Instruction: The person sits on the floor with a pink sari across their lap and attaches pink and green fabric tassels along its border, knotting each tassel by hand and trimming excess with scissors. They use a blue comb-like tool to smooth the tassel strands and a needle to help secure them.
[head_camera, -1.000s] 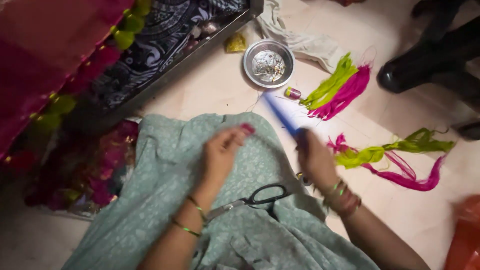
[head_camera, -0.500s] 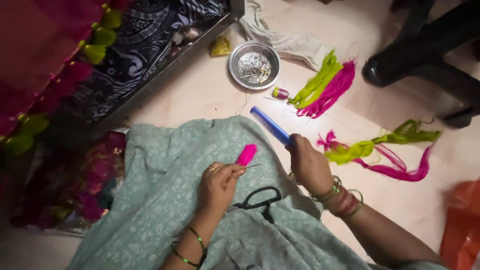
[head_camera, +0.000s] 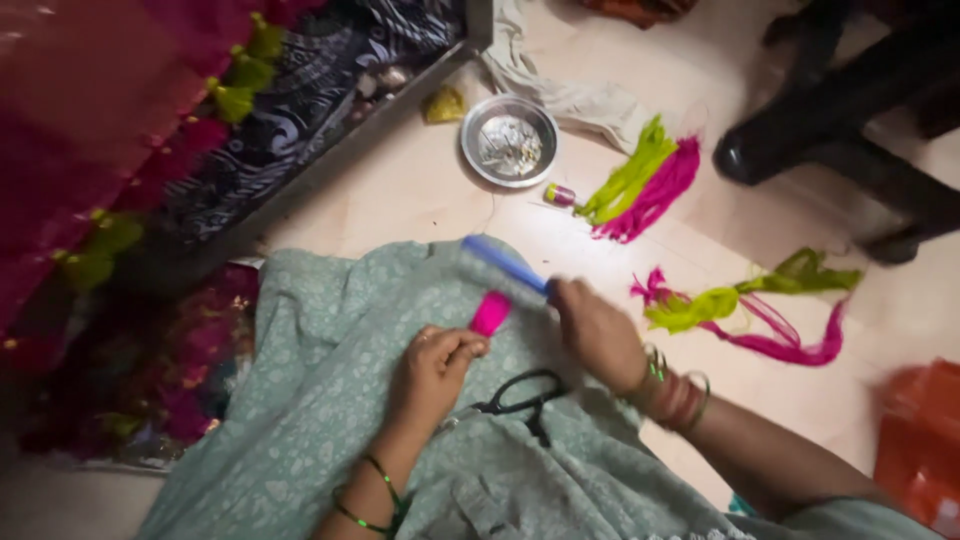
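Comb (head_camera: 505, 264) swung left toward tassel (head_camera: 491, 312) | right hand (head_camera: 597, 330) grips comb | left hand (head_camera: 437, 368) pinches tassel | steel bowl (head_camera: 474, 162): small bits

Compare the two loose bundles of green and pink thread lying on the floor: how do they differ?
The upper green-and-pink thread bundle lies straight and compact, beside the round steel bowl. The lower green-and-pink thread bundle sprawls, curved and tangled, nearer the right hand. Both mix lime green and magenta strands.
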